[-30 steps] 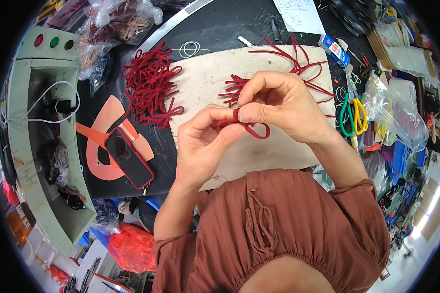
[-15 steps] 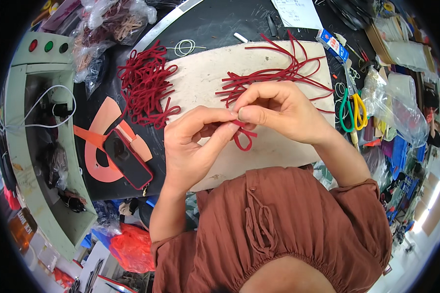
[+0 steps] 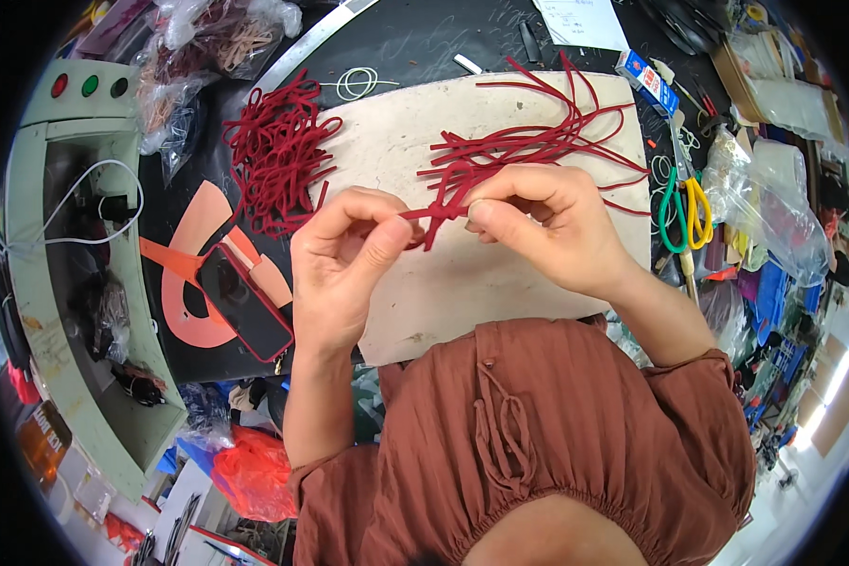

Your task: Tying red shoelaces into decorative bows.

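Between my hands a dark red cord [image 3: 437,215] is stretched, with a knot or bow at its middle and short ends hanging below. My left hand [image 3: 347,247] pinches one side of it between thumb and fingers. On the other side my right hand [image 3: 547,222] pinches the cord the same way. Just beyond my hands, loose red cord lengths [image 3: 547,141] lie spread on a pale board [image 3: 396,141]. A tangled heap of looped red cords [image 3: 278,146] rests at the board's left edge.
Left of the board lie a phone [image 3: 245,297] in a red case and peach-coloured cut pieces [image 3: 191,274]. Scissors with green and yellow handles [image 3: 696,212] and a small blue-white box [image 3: 647,83] are at the right. A grey-green metal cabinet [image 3: 75,104] stands far left.
My hands have moved apart, the left one leftward, pulling the red cord out between them. The loop that hung below my fingers is now drawn up around the knot.
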Demonstrator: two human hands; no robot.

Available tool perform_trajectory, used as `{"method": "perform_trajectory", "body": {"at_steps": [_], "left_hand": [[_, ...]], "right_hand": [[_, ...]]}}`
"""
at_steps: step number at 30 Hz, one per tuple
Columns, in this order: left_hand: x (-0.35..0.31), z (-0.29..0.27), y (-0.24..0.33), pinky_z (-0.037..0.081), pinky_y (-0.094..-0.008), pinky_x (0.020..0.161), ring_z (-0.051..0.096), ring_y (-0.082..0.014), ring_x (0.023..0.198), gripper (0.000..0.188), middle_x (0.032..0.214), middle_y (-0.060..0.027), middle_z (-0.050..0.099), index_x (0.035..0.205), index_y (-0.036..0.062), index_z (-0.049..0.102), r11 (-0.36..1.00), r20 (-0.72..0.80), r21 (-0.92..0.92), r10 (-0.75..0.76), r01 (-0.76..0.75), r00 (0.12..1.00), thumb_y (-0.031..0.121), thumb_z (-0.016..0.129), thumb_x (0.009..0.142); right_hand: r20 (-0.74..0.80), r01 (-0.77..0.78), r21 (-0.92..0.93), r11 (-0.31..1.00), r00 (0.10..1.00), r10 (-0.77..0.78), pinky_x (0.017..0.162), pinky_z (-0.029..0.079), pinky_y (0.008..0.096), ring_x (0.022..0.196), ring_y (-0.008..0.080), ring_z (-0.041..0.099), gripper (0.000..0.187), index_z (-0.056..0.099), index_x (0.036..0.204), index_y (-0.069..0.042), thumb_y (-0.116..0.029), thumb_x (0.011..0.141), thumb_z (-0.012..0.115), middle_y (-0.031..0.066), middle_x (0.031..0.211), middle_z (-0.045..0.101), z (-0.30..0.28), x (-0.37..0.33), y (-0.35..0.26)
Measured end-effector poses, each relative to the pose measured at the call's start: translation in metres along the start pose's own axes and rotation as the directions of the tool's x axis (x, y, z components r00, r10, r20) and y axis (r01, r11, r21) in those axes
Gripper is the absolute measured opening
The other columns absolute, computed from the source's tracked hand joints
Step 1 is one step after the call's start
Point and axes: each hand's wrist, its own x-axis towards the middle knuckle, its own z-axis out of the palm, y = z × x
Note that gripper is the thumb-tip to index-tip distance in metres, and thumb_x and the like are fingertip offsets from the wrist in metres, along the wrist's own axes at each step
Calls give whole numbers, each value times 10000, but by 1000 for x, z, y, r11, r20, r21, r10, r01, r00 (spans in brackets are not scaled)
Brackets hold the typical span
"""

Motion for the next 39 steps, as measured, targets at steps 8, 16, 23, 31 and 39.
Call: {"method": "perform_trajectory", "body": {"at_steps": [8,16,23,31,39], "left_hand": [[-2,4,6,522,-269,634,611,-151,738,109,822,-113,616,883,-61,580,998,-82,-35,-53,50,995,-9,604,790],[1,12,3,501,-247,688,608,-145,755,204,852,-116,618,942,-49,572,987,-146,-116,-125,108,981,-41,633,748],[-5,18,-3,485,-249,691,606,-157,752,295,897,-118,623,1019,-34,559,810,-55,-513,-363,286,930,-29,641,736],[-7,21,-3,472,-250,693,594,-142,759,302,905,-117,619,1040,-49,564,939,-187,-300,-232,170,955,-8,635,749],[-1,19,-4,501,-248,656,618,-158,718,205,867,-135,622,995,-70,575,973,-132,-209,-127,97,983,14,592,808]], "right_hand": [[110,-234,357,904,972,208,673,493,224,724,93,585,125,596,909,10,-86,829,586,39,791,603,-2,5,1],[10,-107,295,949,994,109,661,480,221,716,89,576,114,585,922,13,-61,838,565,45,812,605,6,4,3],[-165,-14,374,927,983,81,605,450,192,662,48,542,113,605,891,17,-72,823,584,18,756,606,20,0,7],[-64,-165,487,858,973,223,585,456,186,638,58,554,133,611,892,13,-101,828,586,31,748,612,15,2,11],[-28,-191,485,853,972,234,583,454,194,634,59,552,113,610,887,-4,-95,824,585,29,746,612,14,1,12]]}}
